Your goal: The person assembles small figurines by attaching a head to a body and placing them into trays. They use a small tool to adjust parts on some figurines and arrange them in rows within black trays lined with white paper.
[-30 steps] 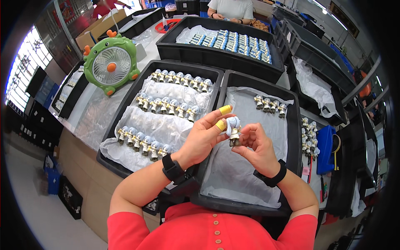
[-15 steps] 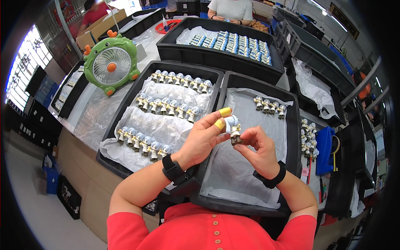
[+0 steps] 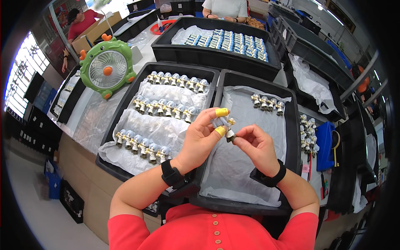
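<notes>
Between my two hands is a small figurine (image 3: 228, 132) with pale blue-grey hair, a white and yellow outfit and dark feet. My left hand (image 3: 203, 134) pinches its head between thumb and forefinger, both wearing yellow finger covers. The fingertips of my right hand (image 3: 257, 146) grip the dark feet. Both hands are above the right black tray (image 3: 293, 141), lined with white paper (image 3: 246, 175). A short row of similar figurines (image 3: 266, 103) stands at that tray's far end. The left black tray (image 3: 109, 163) holds three rows of them on paper.
A green fan (image 3: 106, 68) stands left of the trays. Behind is a larger black tray (image 3: 200, 53) with many blue and white pieces. More figurines (image 3: 308, 133) lie in a pile at the right, beside a blue bin (image 3: 326, 146). Two other people are across the table.
The figurine has turned and tilted in my hands, and my left thumb and forefinger now cover more of its head. At the back left, the person in red has shifted.
</notes>
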`<state>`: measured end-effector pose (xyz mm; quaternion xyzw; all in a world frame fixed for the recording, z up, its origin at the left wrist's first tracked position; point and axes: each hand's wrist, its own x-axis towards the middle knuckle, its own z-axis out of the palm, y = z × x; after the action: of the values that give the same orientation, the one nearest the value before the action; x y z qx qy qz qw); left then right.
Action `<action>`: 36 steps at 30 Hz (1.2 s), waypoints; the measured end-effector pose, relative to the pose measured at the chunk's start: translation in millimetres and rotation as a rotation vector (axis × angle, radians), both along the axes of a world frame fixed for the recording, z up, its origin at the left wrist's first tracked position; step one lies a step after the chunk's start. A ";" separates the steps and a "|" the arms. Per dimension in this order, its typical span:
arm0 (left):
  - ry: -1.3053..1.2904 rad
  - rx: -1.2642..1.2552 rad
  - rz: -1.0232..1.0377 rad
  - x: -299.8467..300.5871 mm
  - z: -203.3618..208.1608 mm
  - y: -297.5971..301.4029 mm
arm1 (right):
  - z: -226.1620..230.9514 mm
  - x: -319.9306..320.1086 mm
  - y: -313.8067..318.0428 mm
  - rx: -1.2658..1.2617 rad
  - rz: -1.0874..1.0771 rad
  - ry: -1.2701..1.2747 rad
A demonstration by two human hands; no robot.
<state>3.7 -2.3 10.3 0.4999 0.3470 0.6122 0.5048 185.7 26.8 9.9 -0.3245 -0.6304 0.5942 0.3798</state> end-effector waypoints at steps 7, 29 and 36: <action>-0.008 -0.035 0.022 0.5 0.9 -0.5 | 3.0 1.9 1.8 -0.088 -0.005 0.059; 0.077 0.079 0.058 6.7 -0.3 -6.1 | 2.0 0.4 0.9 -0.122 0.031 0.030; -0.113 -0.140 -0.034 5.9 2.8 -6.6 | 24.6 10.5 -3.5 -0.128 -0.031 -0.018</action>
<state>9.7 -8.9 13.0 0.4338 0.3516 0.6050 0.5676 196.2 23.3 34.4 -0.3631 -0.5892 0.6245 0.3618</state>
